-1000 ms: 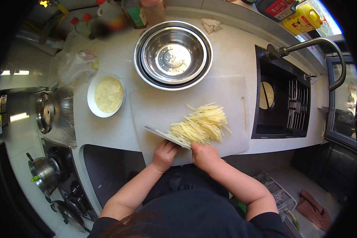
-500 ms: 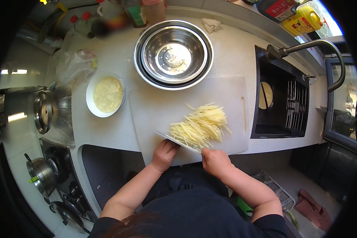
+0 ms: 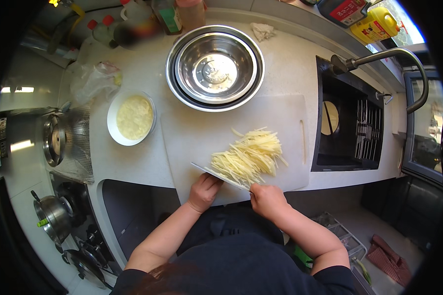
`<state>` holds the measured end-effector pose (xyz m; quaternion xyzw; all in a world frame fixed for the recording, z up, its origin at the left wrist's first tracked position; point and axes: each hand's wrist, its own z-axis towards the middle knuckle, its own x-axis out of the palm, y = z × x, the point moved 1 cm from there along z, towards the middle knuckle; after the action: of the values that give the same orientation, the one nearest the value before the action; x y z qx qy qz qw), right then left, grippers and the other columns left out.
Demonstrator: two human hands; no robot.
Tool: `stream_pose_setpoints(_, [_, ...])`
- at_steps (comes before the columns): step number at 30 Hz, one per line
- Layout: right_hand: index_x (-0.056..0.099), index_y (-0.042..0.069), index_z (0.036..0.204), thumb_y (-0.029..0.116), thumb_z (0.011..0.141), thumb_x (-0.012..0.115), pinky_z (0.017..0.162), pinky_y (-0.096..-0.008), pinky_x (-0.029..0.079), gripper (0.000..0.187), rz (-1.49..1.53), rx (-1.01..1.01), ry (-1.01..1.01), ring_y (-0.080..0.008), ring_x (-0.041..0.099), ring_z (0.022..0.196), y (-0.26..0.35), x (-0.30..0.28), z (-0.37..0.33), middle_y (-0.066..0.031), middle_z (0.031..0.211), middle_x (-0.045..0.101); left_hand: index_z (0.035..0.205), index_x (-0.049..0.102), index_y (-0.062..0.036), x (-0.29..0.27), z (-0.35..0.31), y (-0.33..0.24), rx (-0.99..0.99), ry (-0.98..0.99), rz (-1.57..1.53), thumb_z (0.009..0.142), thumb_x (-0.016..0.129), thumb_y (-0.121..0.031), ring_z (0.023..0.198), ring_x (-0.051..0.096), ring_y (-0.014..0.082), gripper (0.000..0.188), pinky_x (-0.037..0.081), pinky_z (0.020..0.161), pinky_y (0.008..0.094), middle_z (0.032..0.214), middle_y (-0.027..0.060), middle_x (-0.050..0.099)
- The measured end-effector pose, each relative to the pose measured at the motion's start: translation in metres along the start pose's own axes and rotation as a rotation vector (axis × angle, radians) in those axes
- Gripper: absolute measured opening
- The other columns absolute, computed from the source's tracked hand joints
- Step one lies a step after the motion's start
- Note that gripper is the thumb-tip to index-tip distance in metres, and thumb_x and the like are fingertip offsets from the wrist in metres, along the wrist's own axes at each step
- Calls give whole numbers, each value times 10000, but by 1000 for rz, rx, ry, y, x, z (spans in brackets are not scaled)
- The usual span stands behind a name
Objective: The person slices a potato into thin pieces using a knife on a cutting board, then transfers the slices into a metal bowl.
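At the far left a steel pot (image 3: 54,216) sits on the stove, its bright green-tipped handle toward the person's left. Next along, on the pale tabletop (image 3: 288,73), come a crumpled clear plastic bag (image 3: 94,82) and, just nearer the person, a white bowl (image 3: 113,123) with something pale yellow in it. To the right of that lies a white cutting board (image 3: 192,130), its near edge overhanging the tabletop. The left hand (image 3: 204,192) is over that edge, its fingers bent in against the near side of the knife (image 3: 225,179) – whether they grip anything under there I cannot tell (the knuckles hide it). Two steel bowls (image 3: 191,66), one nested in the other, stand beyond the board. The blade slants across the board's near part, down toward the right, and just past it lies a loose heap of pale yellow shreds (image 3: 253,153). The right hand (image 3: 268,199) has its fingers closed around the knife's handle end. Farther right there is a black sink (image 3: 337,157) – with a curved grey faucet (image 3: 419,73) arching beside it
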<state>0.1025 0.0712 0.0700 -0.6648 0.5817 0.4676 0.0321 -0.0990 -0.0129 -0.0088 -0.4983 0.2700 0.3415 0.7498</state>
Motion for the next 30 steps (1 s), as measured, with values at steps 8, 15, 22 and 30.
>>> stream_pose_setpoints(8, [575,34,821,104,814,562,632,-521,512,71,-13,29,-25,-420,641,673,11,25,23,-208,707,652,826,706,-47,-2,0,-1,-20,17,-30,610,668,-2,863,634,293,224,545,726,354,863,75,652])
stream_pose_setpoints(15, [587,47,807,132,829,604,618,-513,498,89,63,-9,-94,-414,631,683,2,16,16,-200,711,642,859,705,-50,-2,3,-1,5,-17,-17,656,662,-17,839,633,269,209,545,699,329,894,65,657])
stream_pose_setpoints(22, [578,27,814,127,835,559,648,-530,509,104,10,29,-13,-427,637,687,-2,-2,-7,-212,728,652,853,698,-37,0,1,-2,-18,-9,-35,675,669,0,844,637,272,184,541,686,333,899,78,657])
stream_pose_setpoints(30, [588,30,836,121,817,562,649,-536,509,96,4,61,3,-433,637,681,2,19,15,-216,708,647,853,704,-53,-1,0,-1,-19,0,-19,648,655,-7,867,640,269,216,547,710,333,911,69,663])
